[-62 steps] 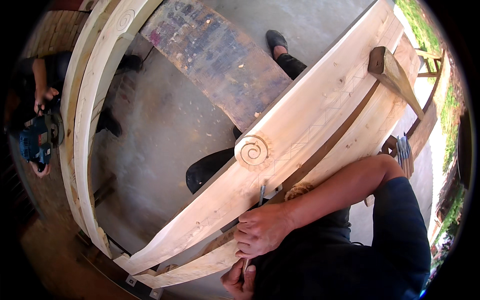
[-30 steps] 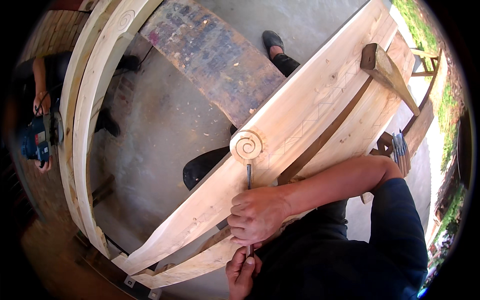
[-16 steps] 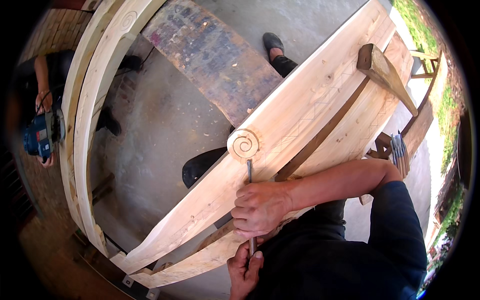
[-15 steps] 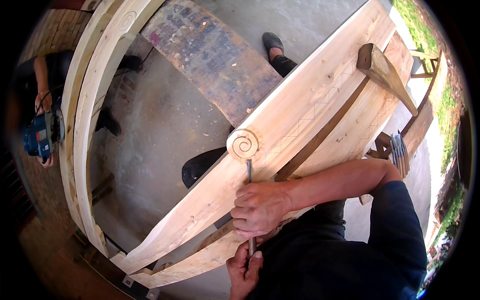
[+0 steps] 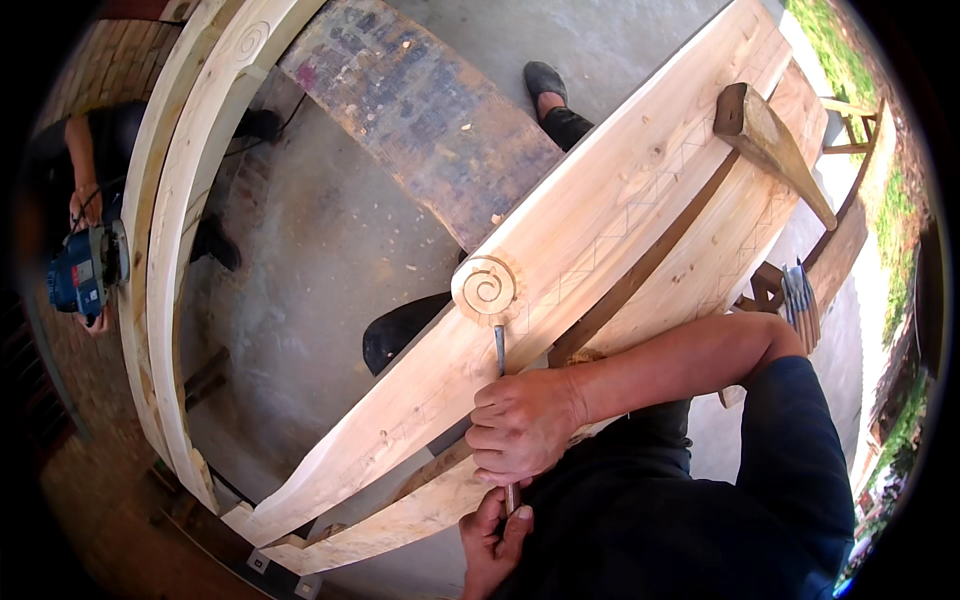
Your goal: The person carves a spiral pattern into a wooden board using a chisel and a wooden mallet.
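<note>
A narrow metal carving chisel [image 5: 500, 350] points away from me, its tip at the lower edge of a carved spiral [image 5: 488, 286] on a pale wooden beam [image 5: 610, 235]. My right hand [image 5: 525, 424] is closed in a fist around the chisel, hiding much of its handle. Below it, my left hand [image 5: 490, 545] pinches the lower end of the handle between thumb and fingers. Pencilled zigzag lines run along the beam to the right of the spiral. A second pale beam [image 5: 690, 265] lies alongside on my nearer side.
A wooden mallet [image 5: 770, 150] rests across the beams at upper right. Several chisels [image 5: 799, 305] stand bundled beyond my right elbow. A stained plank [image 5: 430, 110] lies beyond the beam. At far left, another person holds a blue power saw [image 5: 82, 270] beside curved beams [image 5: 165, 220].
Both hands and the chisel have shifted slightly toward me and to the right. The chisel tip sits a little farther below the spiral.
</note>
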Action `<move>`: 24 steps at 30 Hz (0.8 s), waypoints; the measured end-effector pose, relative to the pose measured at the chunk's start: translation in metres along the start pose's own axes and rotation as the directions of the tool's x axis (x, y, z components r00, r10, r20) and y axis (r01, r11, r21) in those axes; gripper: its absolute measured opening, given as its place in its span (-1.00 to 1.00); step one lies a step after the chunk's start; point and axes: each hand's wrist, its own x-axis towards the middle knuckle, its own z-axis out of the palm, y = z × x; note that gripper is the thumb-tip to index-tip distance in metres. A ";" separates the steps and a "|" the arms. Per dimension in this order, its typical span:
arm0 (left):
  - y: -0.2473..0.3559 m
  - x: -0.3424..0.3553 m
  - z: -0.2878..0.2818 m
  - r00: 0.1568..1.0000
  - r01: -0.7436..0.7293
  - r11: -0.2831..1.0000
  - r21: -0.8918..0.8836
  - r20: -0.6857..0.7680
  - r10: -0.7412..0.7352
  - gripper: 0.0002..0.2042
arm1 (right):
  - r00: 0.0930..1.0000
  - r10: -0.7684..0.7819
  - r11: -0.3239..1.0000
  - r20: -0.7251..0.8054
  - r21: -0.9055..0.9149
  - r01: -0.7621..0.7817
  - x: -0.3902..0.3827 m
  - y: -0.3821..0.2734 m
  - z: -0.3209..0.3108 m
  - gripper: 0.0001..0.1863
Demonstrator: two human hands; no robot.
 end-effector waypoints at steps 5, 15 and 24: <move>-0.003 -0.005 -0.001 1.000 -0.004 1.000 -0.012 -0.024 0.004 -0.73 | 1.000 0.018 1.000 0.024 0.021 -0.018 0.000 -0.001 0.000 -0.58; 0.003 0.006 -0.002 1.000 0.008 1.000 -0.019 -0.012 -0.009 -0.70 | 0.996 0.087 0.995 0.019 0.050 -0.088 -0.003 0.007 -0.004 -0.59; -0.024 0.001 -0.008 0.997 -0.066 0.995 -0.068 -0.036 0.064 -0.73 | 1.000 -0.012 0.995 0.001 -0.100 0.012 0.000 -0.004 -0.004 -0.56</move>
